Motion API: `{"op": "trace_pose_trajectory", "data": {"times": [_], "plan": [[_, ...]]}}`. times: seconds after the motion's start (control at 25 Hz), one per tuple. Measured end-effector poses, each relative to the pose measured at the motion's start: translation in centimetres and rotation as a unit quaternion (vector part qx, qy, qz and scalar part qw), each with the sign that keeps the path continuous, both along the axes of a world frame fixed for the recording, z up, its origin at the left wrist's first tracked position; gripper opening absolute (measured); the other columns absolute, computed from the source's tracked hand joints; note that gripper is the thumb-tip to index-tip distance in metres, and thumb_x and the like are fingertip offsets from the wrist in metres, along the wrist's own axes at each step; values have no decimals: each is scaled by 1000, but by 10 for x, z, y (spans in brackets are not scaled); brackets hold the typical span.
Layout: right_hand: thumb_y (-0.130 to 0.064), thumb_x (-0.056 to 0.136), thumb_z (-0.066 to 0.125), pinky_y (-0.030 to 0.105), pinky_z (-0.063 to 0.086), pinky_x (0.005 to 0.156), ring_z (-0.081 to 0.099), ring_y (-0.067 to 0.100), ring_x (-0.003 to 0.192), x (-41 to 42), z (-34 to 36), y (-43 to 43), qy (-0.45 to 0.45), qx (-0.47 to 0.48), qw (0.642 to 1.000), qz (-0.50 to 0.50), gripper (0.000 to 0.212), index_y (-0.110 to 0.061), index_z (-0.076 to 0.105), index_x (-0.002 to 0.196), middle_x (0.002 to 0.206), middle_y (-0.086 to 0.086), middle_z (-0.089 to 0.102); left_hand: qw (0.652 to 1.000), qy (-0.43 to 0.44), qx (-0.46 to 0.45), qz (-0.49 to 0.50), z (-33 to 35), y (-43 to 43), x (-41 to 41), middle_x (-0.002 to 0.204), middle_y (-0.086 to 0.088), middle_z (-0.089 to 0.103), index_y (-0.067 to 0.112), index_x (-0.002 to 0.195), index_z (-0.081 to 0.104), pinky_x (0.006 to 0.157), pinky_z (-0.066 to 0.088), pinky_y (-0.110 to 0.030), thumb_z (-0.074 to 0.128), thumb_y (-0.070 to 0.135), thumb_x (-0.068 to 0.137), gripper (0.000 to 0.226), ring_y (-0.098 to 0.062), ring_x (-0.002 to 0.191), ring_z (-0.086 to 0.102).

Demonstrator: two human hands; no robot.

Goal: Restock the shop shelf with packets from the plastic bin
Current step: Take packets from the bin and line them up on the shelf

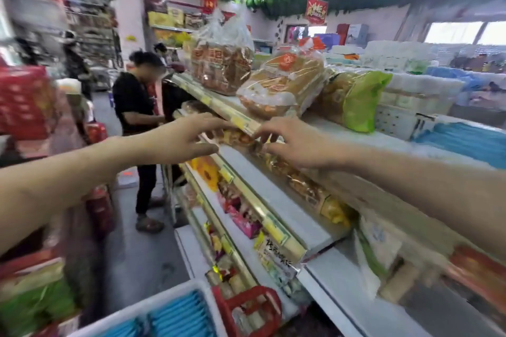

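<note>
Both my hands reach to the second tier of the shop shelf (276, 200). My left hand (186, 139) has its fingers spread, tips at an orange snack packet (236, 137) under the top tier's edge. My right hand (290, 145) hovers over the same row of packets (304, 186), fingers curled and apart; I cannot tell if it pinches one. A white plastic bin (153, 312) with blue packets (180, 317) sits at the bottom left. A red basket (246, 309) stands beside it.
Big bags of bread (224, 60) and a green packet (361, 98) lie on the top tier. Lower tiers hold pink and yellow packets (241, 219). A person in black (139, 107) stands in the aisle ahead. Red boxes (24, 101) are stacked at left.
</note>
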State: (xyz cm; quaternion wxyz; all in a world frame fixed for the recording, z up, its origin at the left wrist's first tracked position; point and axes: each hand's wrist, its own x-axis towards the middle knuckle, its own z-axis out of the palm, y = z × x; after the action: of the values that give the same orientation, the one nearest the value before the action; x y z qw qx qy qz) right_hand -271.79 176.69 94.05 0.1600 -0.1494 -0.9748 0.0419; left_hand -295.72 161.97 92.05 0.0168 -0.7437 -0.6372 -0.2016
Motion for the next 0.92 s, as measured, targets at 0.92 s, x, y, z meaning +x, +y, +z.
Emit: {"op": "trace_pose_trajectory", "data": {"times": [0.92], "plan": [[-6, 96, 50, 32, 41, 101, 49, 17, 116, -44, -376, -165, -429, -108, 848, 293, 43, -27, 69, 128, 129, -3, 50, 921, -41, -363, 134, -387, -264, 20, 145, 4, 43, 32, 130, 66, 111, 43, -38, 51, 15, 95, 42, -19, 132, 49]]}}
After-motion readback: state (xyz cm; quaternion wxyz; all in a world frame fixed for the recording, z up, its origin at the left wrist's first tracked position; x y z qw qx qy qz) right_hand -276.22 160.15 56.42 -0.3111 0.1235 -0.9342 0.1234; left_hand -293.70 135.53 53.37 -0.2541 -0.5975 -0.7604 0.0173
